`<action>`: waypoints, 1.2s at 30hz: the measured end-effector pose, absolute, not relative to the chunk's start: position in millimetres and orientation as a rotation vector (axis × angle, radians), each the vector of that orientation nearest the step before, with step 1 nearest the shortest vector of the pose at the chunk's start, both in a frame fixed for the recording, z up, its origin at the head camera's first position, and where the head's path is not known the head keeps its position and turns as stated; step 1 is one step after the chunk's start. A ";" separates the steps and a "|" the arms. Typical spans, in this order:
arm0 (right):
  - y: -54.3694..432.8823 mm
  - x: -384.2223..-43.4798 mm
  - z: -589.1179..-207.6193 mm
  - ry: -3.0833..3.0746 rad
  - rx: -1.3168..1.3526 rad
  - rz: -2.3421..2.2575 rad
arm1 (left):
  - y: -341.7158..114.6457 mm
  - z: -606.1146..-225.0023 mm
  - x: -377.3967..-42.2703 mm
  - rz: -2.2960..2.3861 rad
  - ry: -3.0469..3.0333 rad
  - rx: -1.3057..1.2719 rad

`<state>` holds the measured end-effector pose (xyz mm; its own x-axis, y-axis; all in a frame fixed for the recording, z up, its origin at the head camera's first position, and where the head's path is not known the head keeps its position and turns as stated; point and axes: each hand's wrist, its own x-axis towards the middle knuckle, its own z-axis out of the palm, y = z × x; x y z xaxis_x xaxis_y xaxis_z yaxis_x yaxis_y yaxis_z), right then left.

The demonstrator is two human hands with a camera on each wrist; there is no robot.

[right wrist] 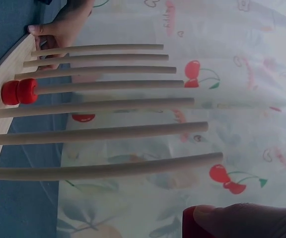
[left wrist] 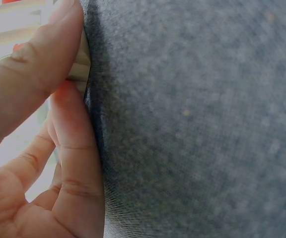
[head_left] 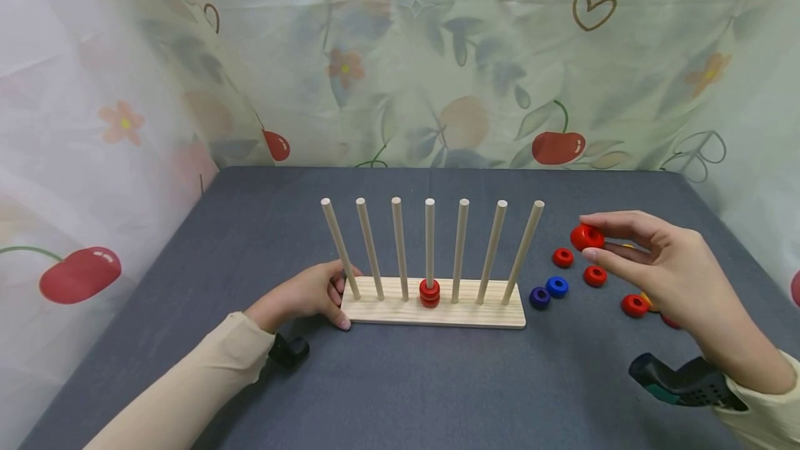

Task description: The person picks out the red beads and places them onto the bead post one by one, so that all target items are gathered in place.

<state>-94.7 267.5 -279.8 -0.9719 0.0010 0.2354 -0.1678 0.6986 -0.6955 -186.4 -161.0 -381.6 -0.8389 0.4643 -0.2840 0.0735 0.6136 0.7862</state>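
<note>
A wooden peg board (head_left: 375,309) with several upright pegs stands on the table, and two red rings (head_left: 429,294) are stacked on its middle peg. My left hand (head_left: 315,292) grips the board's left end, thumb at the front corner and fingers behind. In the left wrist view the thumb and a finger (left wrist: 78,163) meet at the board's edge. To the right of the board, above the table, my right hand (head_left: 662,262) pinches a red ring (head_left: 586,237) between thumb and fingertips. The right wrist view shows the thumb (right wrist: 247,218) on that ring, partly cut off.
Loose on the dark table (head_left: 400,380) at the right lie a purple ring (head_left: 540,298), a blue ring (head_left: 557,287) and several red ones, such as this red ring (head_left: 595,276). Yellow rings show partly behind the right hand. A patterned cloth (head_left: 400,75) hangs behind.
</note>
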 end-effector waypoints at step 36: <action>210.6 -83.5 -233.9 -2.283 0.701 1.486 | -159.5 -380.9 -185.7 1.109 2.376 0.425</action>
